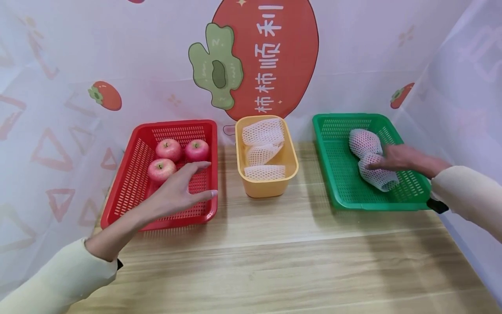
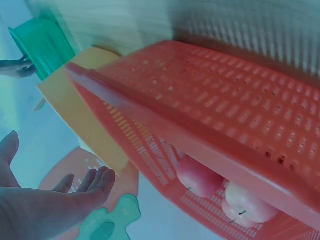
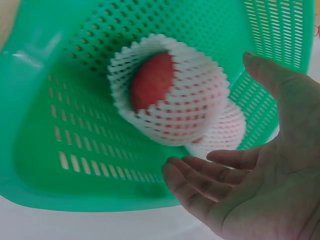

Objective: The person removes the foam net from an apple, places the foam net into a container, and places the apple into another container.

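Observation:
My left hand (image 1: 176, 192) hovers over the near part of the red basket (image 1: 213, 174), its thumb and fingers spread with nothing between them. Three bare apples, among them one apple (image 1: 161, 170) closest to that hand, lie in the basket. On the right, my right hand (image 1: 400, 158) is in the green basket (image 1: 331, 174) beside an apple in a white foam net (image 1: 378, 174). The right wrist view shows the fingers of this hand (image 3: 260, 175) spread and apart from the netted apple (image 3: 195, 100), whose red skin shows at the net's opening. Behind it lies a second netted apple (image 1: 364, 142).
Between the baskets stands a yellow container (image 1: 266, 188) with several white foam nets (image 1: 263, 131) inside. All three stand on a wood-grain table (image 1: 251, 261). A printed cloth (image 1: 157, 56) hangs behind, and pale sheets close both sides.

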`<state>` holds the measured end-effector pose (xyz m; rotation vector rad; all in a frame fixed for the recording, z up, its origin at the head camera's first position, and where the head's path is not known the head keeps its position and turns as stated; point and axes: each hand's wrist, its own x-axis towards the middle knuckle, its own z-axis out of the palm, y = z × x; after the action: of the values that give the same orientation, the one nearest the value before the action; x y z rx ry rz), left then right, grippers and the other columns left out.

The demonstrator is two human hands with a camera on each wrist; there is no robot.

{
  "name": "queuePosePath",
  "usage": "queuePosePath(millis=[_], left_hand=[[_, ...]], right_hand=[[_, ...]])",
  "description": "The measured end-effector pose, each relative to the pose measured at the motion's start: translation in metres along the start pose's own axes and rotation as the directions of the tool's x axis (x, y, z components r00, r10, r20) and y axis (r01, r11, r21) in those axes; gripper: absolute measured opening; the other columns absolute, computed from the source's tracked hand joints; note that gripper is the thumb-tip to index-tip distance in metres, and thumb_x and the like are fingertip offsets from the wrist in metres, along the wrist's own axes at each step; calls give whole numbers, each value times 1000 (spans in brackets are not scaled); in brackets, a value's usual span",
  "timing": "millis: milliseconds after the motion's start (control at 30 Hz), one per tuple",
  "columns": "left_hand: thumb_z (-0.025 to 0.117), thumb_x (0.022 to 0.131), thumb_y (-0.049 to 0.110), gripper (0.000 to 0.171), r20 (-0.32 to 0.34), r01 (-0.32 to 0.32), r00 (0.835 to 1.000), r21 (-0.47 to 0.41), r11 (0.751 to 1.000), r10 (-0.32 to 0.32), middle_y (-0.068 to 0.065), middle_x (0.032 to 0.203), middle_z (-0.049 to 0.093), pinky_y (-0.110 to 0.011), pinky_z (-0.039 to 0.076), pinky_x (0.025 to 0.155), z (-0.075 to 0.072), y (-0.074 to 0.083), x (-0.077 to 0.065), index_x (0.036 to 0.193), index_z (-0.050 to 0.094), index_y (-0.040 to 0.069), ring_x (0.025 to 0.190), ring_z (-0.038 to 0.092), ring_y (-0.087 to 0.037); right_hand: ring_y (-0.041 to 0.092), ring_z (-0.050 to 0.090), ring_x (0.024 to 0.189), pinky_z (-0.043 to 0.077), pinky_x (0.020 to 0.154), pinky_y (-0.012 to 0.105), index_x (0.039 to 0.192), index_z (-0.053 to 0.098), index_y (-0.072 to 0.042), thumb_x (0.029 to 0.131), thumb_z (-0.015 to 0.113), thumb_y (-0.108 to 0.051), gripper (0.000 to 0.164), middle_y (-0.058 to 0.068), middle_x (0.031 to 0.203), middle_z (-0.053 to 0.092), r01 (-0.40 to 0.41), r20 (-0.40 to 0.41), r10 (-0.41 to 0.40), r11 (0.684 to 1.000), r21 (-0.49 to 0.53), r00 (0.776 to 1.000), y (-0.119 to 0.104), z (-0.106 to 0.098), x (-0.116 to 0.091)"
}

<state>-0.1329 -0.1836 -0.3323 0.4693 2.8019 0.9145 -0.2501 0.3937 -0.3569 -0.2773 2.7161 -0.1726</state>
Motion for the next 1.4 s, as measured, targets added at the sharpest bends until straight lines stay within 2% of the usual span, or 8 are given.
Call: queuePosePath(millis=[167,300,467,667,800,900,1200,1400], left_hand=[[74,80,56,87,35,17,999,-2,1000,-17,-2,143,44,-52,47,100,7,9,-4,149,35,19,128,44,-22],[73,79,58,88,59,28,998,-9,1000,-28,-3,141,46,-49,50,96,13,15,-6,148,35,21,122,47,-21],[73,80,56,85,61,-15,998,-21,1000,17,-3,144,46,-51,42,105,21,19,-7,147,37,19,131,43,-23],[75,80,51,84,65,-83,994,-55,995,87,-3,143,47,-51,41,106,31,24,-7,146,40,14,131,45,-24],[75,80,54,84,91,-75,992,-71,995,81,0,143,46,-51,43,104,37,29,-8,147,39,19,131,45,-22],[73,79,58,83,118,-55,991,-81,995,64,3,143,46,-51,42,105,43,33,-8,146,39,23,131,44,-20],[73,79,59,82,147,-79,984,-145,986,100,9,141,47,-45,42,104,62,40,-12,146,41,24,128,47,-16],[73,78,60,81,164,-51,983,-174,983,80,9,137,48,-43,45,100,72,41,-15,144,42,25,122,50,-18]], right_hand=[[21,49,62,38,53,31,93,48,7,87,64,-56,65,10,72,46,-14,-5,14,999,30,1000,6,10,-5],[19,48,59,36,52,30,84,50,2,86,64,-58,61,8,68,46,-30,7,29,998,64,1000,9,17,-6],[19,49,60,37,51,30,80,52,1,85,67,-55,58,8,69,51,-32,-4,32,998,63,999,10,23,-8],[28,55,72,47,58,35,105,44,15,84,71,-50,73,23,86,55,-56,-27,58,995,82,998,11,30,-6],[36,56,79,51,63,41,120,25,23,83,72,-48,92,34,95,49,-75,-21,78,991,112,997,9,35,-5],[38,56,79,51,63,43,122,19,25,83,72,-48,99,36,96,47,-70,-36,75,991,111,997,6,38,-3],[31,55,72,48,55,36,116,32,18,84,72,-40,77,28,91,50,-65,-103,81,986,154,991,2,42,-1],[29,55,75,48,56,35,120,35,17,84,72,-43,79,27,96,52,-23,-105,41,986,165,994,-3,37,-2]])
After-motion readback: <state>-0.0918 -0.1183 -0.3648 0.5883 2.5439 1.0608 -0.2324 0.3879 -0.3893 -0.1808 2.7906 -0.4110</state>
